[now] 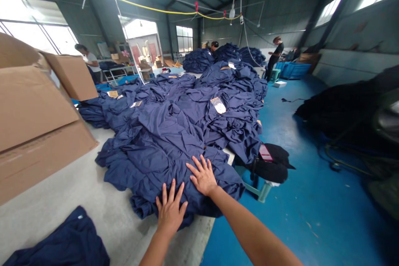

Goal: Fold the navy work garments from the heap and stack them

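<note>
A large heap of navy blue garments (162, 129) spreads over the light-coloured table (121, 212). My left hand (170, 208) lies on the near edge of the heap, its fingers spread over the fabric. Just to the right and a little farther in, my right hand (203, 176) rests flat on the same cloth, fingers apart. Neither hand grips anything. A tag in a clear bag (218, 105) sits on the heap beyond my hands. Apart from the heap, another navy garment (62, 241) lies at the table's lower left.
Cardboard boxes (37, 112) stand on the left of the table. Right of it, a small stool (263, 191) bears a black bag (274, 164) on the blue floor (299, 216). Dark covered items (349, 108) are farther right. Several people are in the background; a yellow cable (140, 5) hangs overhead.
</note>
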